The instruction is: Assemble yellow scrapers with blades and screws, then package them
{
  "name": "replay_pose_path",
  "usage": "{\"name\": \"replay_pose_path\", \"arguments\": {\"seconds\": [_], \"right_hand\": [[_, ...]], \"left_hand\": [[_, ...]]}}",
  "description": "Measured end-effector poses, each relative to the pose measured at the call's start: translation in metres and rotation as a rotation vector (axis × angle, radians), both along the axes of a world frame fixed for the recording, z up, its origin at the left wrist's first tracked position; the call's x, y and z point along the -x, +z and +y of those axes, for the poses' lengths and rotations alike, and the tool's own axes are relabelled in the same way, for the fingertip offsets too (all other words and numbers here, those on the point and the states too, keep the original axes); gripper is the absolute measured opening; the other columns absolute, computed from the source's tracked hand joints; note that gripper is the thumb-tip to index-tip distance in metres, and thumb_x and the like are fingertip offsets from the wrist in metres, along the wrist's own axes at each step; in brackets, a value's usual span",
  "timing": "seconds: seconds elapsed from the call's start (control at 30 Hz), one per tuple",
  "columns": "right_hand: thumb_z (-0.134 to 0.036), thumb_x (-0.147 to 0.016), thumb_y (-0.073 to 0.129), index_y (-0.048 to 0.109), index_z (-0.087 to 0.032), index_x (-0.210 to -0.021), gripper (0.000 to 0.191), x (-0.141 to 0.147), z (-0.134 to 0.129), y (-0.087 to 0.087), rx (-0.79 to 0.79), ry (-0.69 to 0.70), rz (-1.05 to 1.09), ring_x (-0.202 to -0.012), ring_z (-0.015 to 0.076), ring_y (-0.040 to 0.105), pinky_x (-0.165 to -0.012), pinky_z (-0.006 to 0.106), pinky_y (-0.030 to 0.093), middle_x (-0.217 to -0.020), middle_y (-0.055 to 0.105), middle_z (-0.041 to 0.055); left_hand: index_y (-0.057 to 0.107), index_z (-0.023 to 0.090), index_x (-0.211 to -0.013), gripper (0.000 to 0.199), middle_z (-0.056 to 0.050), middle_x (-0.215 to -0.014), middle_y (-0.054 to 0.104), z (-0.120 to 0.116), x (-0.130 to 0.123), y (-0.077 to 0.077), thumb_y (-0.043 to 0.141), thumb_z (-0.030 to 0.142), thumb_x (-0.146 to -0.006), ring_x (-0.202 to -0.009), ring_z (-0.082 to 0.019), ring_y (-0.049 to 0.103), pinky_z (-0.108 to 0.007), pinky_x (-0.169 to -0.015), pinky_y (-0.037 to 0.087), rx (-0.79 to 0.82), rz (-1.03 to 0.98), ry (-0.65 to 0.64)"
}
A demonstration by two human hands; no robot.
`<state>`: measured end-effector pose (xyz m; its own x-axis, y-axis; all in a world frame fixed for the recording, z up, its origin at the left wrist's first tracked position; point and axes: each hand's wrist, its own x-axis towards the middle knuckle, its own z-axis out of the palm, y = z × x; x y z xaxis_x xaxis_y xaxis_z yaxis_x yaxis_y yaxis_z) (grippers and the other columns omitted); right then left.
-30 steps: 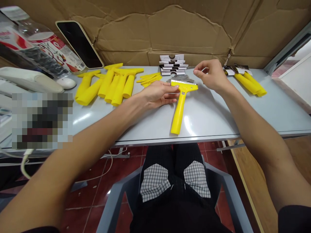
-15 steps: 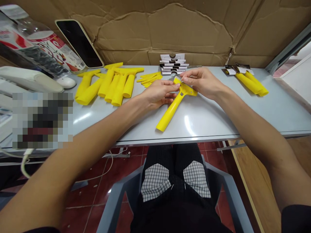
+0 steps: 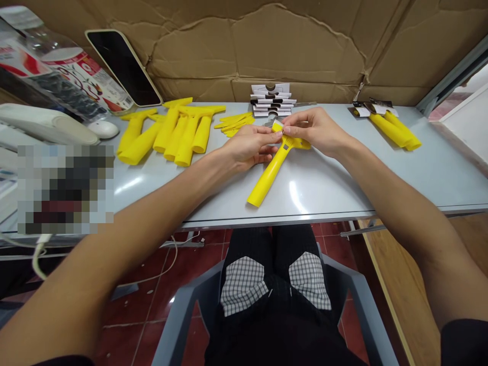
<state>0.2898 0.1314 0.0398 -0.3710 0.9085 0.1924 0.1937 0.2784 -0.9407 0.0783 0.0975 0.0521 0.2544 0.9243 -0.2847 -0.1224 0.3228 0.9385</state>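
- Yellow T-headed plastic scraper point(image 3: 269, 175) — held slantwise over the glossy pale-grey table point(image 3: 335, 190), handle toward me.
- My left hand point(image 3: 249, 145) pinches the head's left end.
- My right hand point(image 3: 316, 131) bunches its fingertips on the head, near my left thumb — whether they pinch anything, I cannot tell.
- White-and-black folded cards point(image 3: 270, 104) sit stacked behind.

At the centre of the frame, the left grip point(image 3: 247, 145) held a yellow scraper point(image 3: 267, 177) by its head, the handle slanting toward the lower left, and the right grip point(image 3: 318, 132) pinched the same head. Yellow handles point(image 3: 185, 140) lay clustered left of centre, beside thin yellow strips point(image 3: 234, 123). White cards point(image 3: 270, 104) were stacked at upper centre. On the tabletop point(image 3: 330, 188), two carded yellow handles point(image 3: 392, 132) lay at upper right.
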Motion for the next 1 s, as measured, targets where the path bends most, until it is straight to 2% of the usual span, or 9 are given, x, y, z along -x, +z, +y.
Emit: {"name": "replay_pose_path", "arguments": {"seconds": [0.2,0.37,0.53,0.67,0.83,1.0], "right_hand": [[-0.052,-0.079,0.103,0.081,-0.026,-0.085,0.035,0.0026,-0.0042,0.0035,0.008,-0.031,-0.031,-0.083,0.0208,0.071,-0.069,0.033,0.06,-0.087,0.078,0.0026],[-0.045,-0.082,0.102,0.079,-0.024,-0.085,0.031,0.006,-0.0082,0.0067,0.011,-0.051,-0.034,-0.081,0.0194,0.071,-0.069,0.033,0.058,-0.091,0.079,0.0031],[-0.041,-0.084,0.102,0.077,-0.023,-0.086,0.031,0.0071,-0.0077,0.0052,0.023,-0.08,-0.04,-0.08,0.0192,0.07,-0.071,0.033,0.057,-0.086,0.076,0.0023],[-0.04,-0.085,0.1,0.076,-0.025,-0.084,0.029,0.0067,-0.0066,0.003,0.011,-0.075,-0.032,-0.081,0.0206,0.07,-0.073,0.035,0.057,-0.087,0.077,0.0022],[-0.036,-0.083,0.098,0.073,-0.026,-0.081,0.027,0.0064,-0.0079,0.0039,-0.033,-0.067,-0.034,-0.089,0.0228,0.072,-0.081,0.037,0.06,-0.088,0.077,0.0024],[-0.031,-0.079,0.1,0.071,-0.026,-0.086,0.031,0.0076,-0.0096,0.006,-0.037,-0.078,-0.008,-0.094,0.0232,0.072,-0.089,0.038,0.061,-0.089,0.076,0.0023]], "left_hand": [[0.073,0.013,-0.082,0.022,-0.002,-0.079,0.074,-0.0002,-0.0003,0.0003,0.077,0.01,-0.104,-0.057,-0.007,0.064,-0.02,-0.053,0.048,-0.005,0.007,0.002],[0.073,0.015,-0.082,0.021,-0.002,-0.08,0.076,-0.0012,-0.0005,0.0013,0.082,0.011,-0.1,-0.058,-0.007,0.065,-0.02,-0.056,0.05,-0.013,0.022,0.018],[0.074,0.014,-0.084,0.019,-0.003,-0.081,0.077,-0.0016,-0.0003,0.0025,0.088,0.013,-0.096,-0.059,-0.008,0.065,-0.02,-0.057,0.051,-0.001,0.031,0.008],[0.076,0.014,-0.085,0.016,-0.005,-0.083,0.078,0.0001,0.0012,-0.0008,0.086,0.013,-0.098,-0.06,-0.009,0.065,-0.021,-0.058,0.051,-0.01,0.012,-0.004],[0.074,0.017,-0.086,0.018,-0.004,-0.086,0.078,0.0015,0.0019,-0.003,0.09,0.017,-0.094,-0.063,-0.011,0.065,-0.025,-0.065,0.055,-0.008,-0.009,0.006],[0.076,0.016,-0.09,0.013,-0.003,-0.084,0.074,0.0024,0.0019,-0.0021,0.085,0.023,-0.098,-0.067,-0.012,0.066,-0.026,-0.07,0.057,0.032,-0.049,0.015]]}}
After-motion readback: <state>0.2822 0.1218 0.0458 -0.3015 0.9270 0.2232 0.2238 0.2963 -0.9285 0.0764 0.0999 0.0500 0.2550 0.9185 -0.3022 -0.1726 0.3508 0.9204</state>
